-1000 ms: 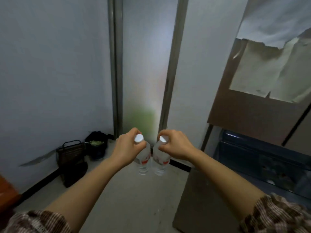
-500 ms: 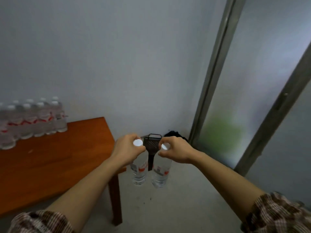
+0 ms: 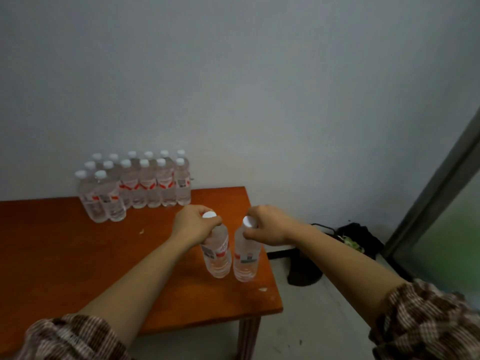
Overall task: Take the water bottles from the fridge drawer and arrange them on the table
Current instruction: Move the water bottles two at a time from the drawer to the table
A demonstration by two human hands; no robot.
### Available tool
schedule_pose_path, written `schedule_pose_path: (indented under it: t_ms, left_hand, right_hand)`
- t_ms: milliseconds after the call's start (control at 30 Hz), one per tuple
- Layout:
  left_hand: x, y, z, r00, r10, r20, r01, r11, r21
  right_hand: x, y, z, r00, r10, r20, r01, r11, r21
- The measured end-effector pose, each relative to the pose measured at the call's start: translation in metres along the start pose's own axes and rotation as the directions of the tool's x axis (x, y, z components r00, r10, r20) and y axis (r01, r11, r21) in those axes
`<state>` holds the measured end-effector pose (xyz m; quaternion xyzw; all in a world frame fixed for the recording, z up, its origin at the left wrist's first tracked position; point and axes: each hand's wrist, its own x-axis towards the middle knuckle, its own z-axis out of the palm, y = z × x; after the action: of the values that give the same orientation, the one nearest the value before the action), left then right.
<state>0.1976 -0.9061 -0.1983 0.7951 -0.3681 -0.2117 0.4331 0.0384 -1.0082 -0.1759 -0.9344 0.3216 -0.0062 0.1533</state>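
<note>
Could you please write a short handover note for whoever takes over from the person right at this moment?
Left hand: shut on left bottle, gripped by the neck, cap showing.
Right hand: shut on right bottle, held the same way.
Both bottles hang upright, side by side, above the right end of the table; whether their bases touch the top is unclear.
Done: a group of bottles already stands in rows at the table's back edge by the wall.
Left: probably set these two down beside the group. The fridge drawer is out of view, so what remains there is unknown.
</note>
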Motion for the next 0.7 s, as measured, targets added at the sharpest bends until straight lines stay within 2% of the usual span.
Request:
schedule_pose_path:
  t_ms: [133,300,700]
  left_hand:
    - [0.049,-0.018,-0.03,0.996,-0.081,-0.034,0.077,0.992,-0.099]
    - [0.11,-0.055,-0.076,0.983,-0.182,-0.006,0.177,0.962,-0.207]
    - [0.266,-0.146,-0.183,0.98,-0.172,0.099,0.188,0.966,-0.177]
  right_hand:
    - [0.067,-0.024,0.008,0.999,-0.043,-0.015,0.043,0.999,0.015]
    - [0.147,-0.061,0.024,0.998,-0.067,-0.001,0.067,0.996,0.056]
    - [0.325,-0.153,0.067,0.997,-0.031,0.075,0.02,0.989,0.146]
